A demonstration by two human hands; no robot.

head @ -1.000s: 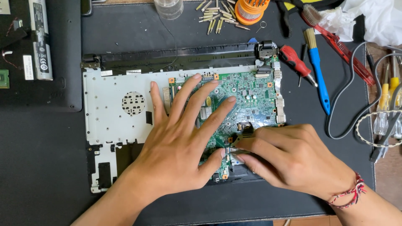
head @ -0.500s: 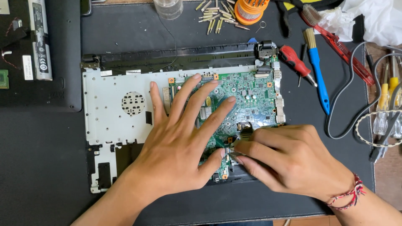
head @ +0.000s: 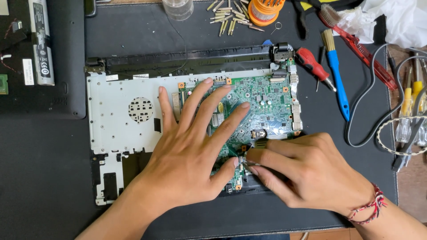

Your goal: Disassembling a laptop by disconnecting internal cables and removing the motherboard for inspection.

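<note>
Green circuit board [head: 262, 100] lies under left hand [head: 189, 155], fingers [head: 202, 100] spread.

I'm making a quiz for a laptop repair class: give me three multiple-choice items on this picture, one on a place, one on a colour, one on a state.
1. Where does the left hand rest?
A. on the green circuit board
B. on the brush
C. on the mat

2. What colour is the brush handle?
A. yellow
B. blue
C. white

3. How are the left hand's fingers?
A. curled in a fist
B. spread flat
C. pinching a screw

Answers: 1 A, its palm and fingers lie over the board; 2 B, the handle beside the red screwdriver is blue; 3 B, the fingers fan out across the board.
</note>
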